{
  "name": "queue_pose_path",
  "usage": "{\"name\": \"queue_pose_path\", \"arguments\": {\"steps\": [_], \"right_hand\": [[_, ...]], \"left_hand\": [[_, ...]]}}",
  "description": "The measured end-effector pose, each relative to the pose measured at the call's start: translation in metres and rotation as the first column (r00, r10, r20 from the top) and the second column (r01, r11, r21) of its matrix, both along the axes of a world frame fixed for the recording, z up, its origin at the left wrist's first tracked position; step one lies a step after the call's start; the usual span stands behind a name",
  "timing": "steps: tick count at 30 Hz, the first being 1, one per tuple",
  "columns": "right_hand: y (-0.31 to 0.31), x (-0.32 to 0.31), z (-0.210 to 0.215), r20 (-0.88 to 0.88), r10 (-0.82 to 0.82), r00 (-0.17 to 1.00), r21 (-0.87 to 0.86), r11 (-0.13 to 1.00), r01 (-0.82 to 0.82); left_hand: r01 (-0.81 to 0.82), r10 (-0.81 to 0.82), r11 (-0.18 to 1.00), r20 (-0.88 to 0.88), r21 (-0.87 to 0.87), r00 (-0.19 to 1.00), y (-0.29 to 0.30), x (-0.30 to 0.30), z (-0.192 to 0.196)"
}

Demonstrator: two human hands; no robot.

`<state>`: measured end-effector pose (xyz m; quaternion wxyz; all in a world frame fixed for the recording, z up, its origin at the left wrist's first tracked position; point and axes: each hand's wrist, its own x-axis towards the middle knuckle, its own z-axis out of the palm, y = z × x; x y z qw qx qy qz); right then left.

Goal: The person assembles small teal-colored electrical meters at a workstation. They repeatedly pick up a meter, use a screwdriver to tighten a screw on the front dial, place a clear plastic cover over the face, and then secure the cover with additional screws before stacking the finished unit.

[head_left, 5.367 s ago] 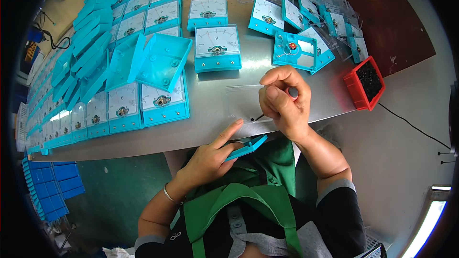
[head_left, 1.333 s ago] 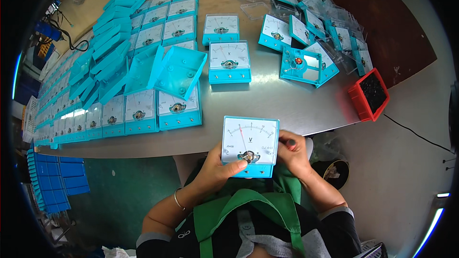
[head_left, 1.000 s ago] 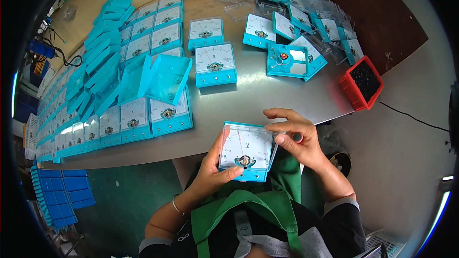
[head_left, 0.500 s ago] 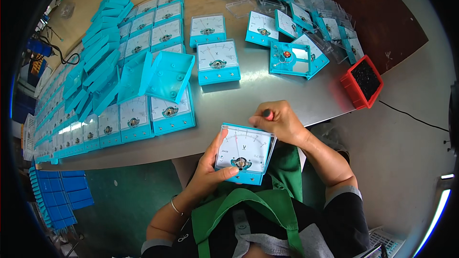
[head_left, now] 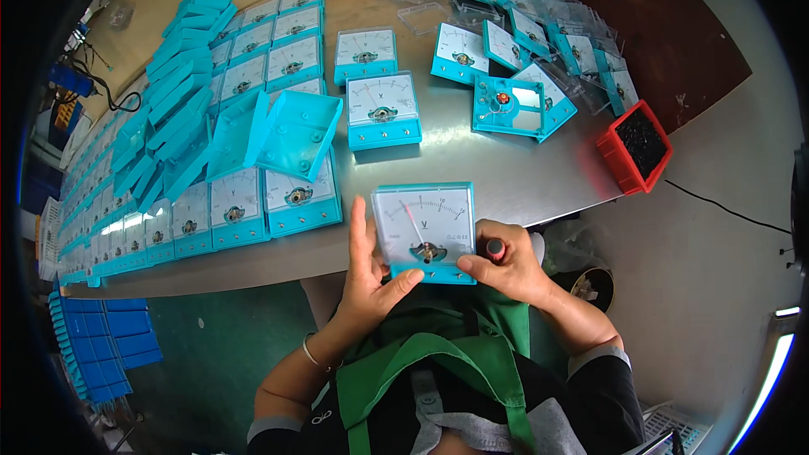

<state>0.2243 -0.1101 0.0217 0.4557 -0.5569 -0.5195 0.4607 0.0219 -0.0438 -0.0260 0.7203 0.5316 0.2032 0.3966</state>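
A voltmeter point(head_left: 425, 232) with a teal case, white dial and clear cover faces me upright, just off the table's near edge. My left hand point(head_left: 371, 265) supports its left side, thumb on the lower front and fingers raised along the edge. At the lower right corner my right hand point(head_left: 510, 261) grips the meter between thumb and fingers. That same hand also keeps a screwdriver with a red and black handle point(head_left: 495, 248) tucked in its fingers; the tool's shaft is hidden. Two finished-looking voltmeters point(head_left: 383, 109) stand beyond on the table.
Rows of voltmeters point(head_left: 295, 59) fill the table's left, with stacked teal case shells point(head_left: 181, 109) on top. To the right lie open meter parts point(head_left: 510, 105) and clear covers point(head_left: 421, 15). A red bin point(head_left: 619, 160) of small black pieces, probably screws, sits at the right edge.
The voltmeter has risen away from my body and turned more upright. My right hand has come down from its top edge to grip its lower right corner, still keeping the screwdriver.
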Motion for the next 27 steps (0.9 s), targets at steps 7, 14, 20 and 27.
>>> {"name": "queue_pose_path", "arguments": {"steps": [7,14,20,27], "right_hand": [[0.018,-0.026,0.017,0.603,0.089,0.793,0.427,0.803,-0.415],[0.134,-0.051,0.017,0.688,-0.148,0.710,0.569,0.717,-0.402],[0.162,-0.062,0.012,0.719,-0.277,0.638,0.634,0.637,-0.438],[0.106,0.053,0.077,0.498,0.434,0.751,-0.334,0.895,-0.296]], "left_hand": [[-0.103,0.103,0.995,0.071,-0.013,0.992,0.002,0.004,0.006],[-0.024,0.038,0.983,0.075,-0.180,0.996,-0.002,-0.027,0.000],[-0.013,0.044,0.975,0.132,-0.223,0.990,0.001,-0.037,0.000],[0.151,-0.104,0.968,0.226,-0.202,0.968,0.012,-0.036,-0.002]]}}
